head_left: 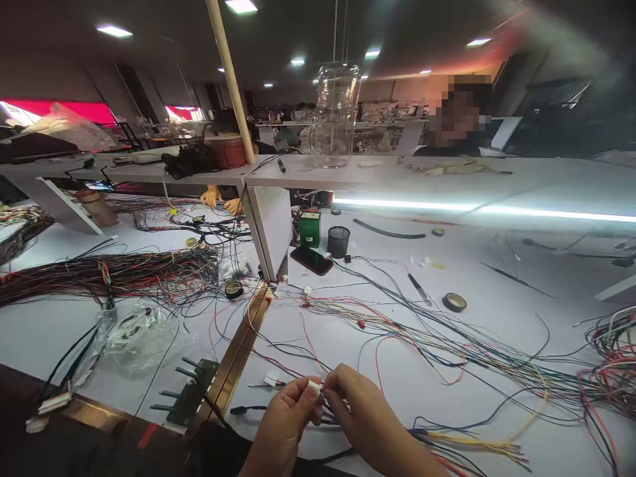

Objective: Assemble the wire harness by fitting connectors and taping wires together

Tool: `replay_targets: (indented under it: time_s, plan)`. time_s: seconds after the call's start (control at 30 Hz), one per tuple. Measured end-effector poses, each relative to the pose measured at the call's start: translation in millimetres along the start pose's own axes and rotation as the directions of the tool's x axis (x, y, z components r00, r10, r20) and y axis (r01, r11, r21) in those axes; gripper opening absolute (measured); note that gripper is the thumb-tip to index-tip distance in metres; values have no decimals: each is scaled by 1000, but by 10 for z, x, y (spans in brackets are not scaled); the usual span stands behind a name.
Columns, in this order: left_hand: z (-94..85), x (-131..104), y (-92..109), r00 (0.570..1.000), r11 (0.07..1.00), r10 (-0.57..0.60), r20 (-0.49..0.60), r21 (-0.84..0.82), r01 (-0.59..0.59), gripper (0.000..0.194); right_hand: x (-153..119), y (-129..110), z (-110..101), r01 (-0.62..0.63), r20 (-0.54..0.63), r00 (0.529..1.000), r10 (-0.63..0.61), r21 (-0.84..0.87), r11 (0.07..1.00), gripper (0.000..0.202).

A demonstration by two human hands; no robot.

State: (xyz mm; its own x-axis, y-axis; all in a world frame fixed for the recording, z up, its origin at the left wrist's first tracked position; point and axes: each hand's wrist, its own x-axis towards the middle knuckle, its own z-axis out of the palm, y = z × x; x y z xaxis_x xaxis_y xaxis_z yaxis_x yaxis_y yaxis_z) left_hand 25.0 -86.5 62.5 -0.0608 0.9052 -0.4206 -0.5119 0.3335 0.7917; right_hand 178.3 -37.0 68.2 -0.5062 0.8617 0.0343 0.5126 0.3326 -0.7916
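Note:
Low in the middle of the view, my left hand pinches a small white connector housing between thumb and fingertips. Close against its right side, my right hand has its thumb and forefinger pressed together at the connector's edge. What they hold looks like a thin wire, mostly hidden by the fingers. Another white connector with dark and red wires lies on the table just left of my hands. A black cable end rests below that connector.
Long loose wires run across the table to a bundle at right. Tweezers, a tape roll, a phone and a mesh cup lie farther back. A pegged block stands left. Another person's hands are beyond the divider.

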Motion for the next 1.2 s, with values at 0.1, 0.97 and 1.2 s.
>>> replay_targets:
  time_s: [0.1,0.97,1.2]
  plan:
    - [-28,-17,-34,999,999,38,-1,24,-38,36,0,-14,20,-8,27,1000,8,14,1000,9]
    - [-118,40,221,918,866,394,-52,356,-352,19,217,-70,191,229,-98,966,-240,-113,967,21]
    - [0,71,110,984,981,164,77,-118,-154,24,252,-160,154,70,-60,996,-64,105,992,17]
